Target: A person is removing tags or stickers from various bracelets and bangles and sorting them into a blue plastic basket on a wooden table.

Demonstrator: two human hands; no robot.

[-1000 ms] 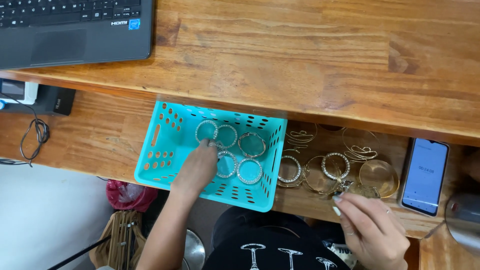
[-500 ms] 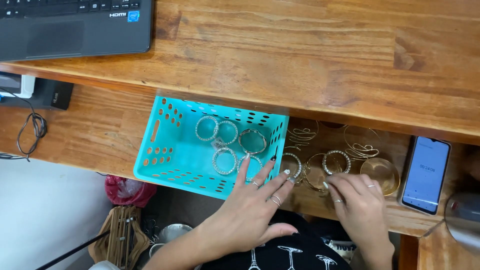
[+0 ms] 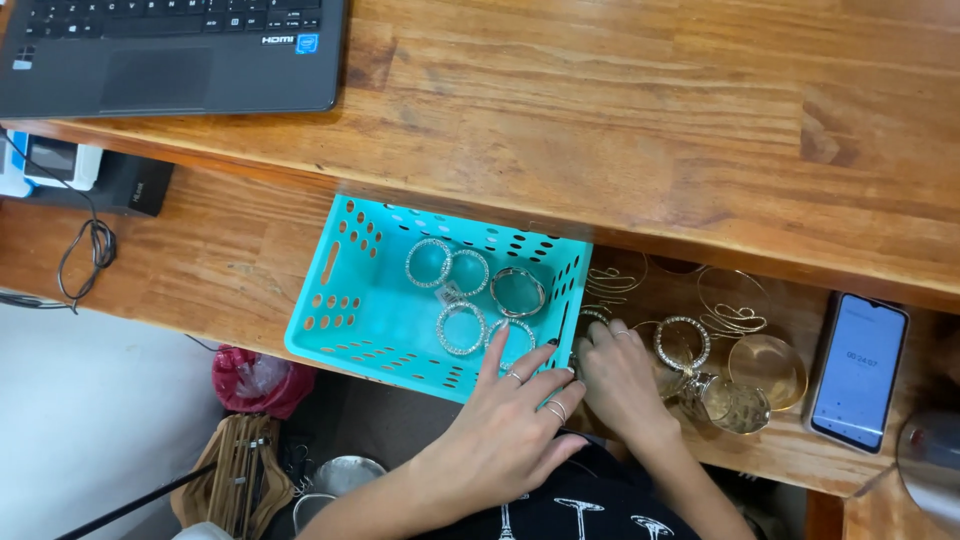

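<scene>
Bangles (image 3: 470, 295), silver and ring-shaped, lie in the right half of a turquoise perforated basket (image 3: 345, 310) on the lower wooden counter (image 3: 180, 260). The left hand (image 3: 510, 430) rests flat on the basket's near right corner, fingers spread, grasping nothing. The right hand (image 3: 620, 380) sits just beside it, fingertips curled over a silver bangle (image 3: 592, 318) at the basket's outer wall; I cannot tell whether it grips. More gold bangles (image 3: 740, 345) and a smartphone (image 3: 858, 372) lie further right.
</scene>
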